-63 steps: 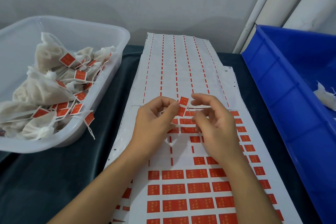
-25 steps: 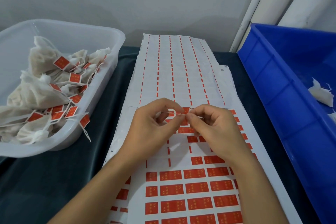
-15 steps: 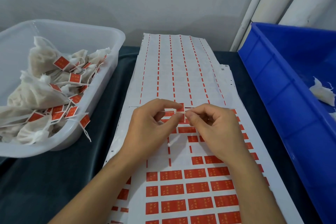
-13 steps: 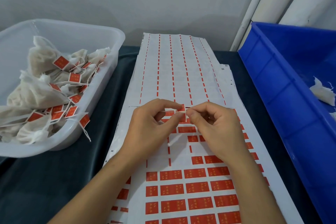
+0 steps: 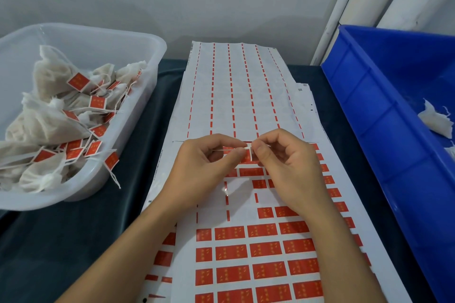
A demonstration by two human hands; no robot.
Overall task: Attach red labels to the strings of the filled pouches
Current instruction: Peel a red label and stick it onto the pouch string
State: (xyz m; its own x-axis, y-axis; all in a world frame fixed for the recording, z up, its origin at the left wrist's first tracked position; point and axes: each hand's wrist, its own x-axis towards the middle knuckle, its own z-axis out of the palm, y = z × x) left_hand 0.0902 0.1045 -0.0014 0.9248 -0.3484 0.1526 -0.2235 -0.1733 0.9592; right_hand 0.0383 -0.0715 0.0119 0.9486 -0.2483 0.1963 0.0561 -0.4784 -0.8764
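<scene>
My left hand (image 5: 202,170) and my right hand (image 5: 288,167) meet over the label sheet (image 5: 246,241), fingertips nearly touching. Between them they pinch a small red label (image 5: 248,155) folded round a thin white string (image 5: 230,151). The string runs left under my left fingers; the pouch it belongs to is hidden. Rows of red labels fill the near part of the sheet. Filled white pouches (image 5: 46,120) with red labels on their strings lie in the clear tub (image 5: 138,115) at the left.
A blue bin (image 5: 384,135) stands along the right side with white pouches (image 5: 435,120) inside. Used backing sheets (image 5: 236,91) stretch toward the wall. Dark cloth (image 5: 61,248) covers the table. White pipes (image 5: 344,2) rise at the back right.
The label stood upright between my hands at first. My fingertips have since closed together on it and the string, and my hands have stayed almost still over the last second.
</scene>
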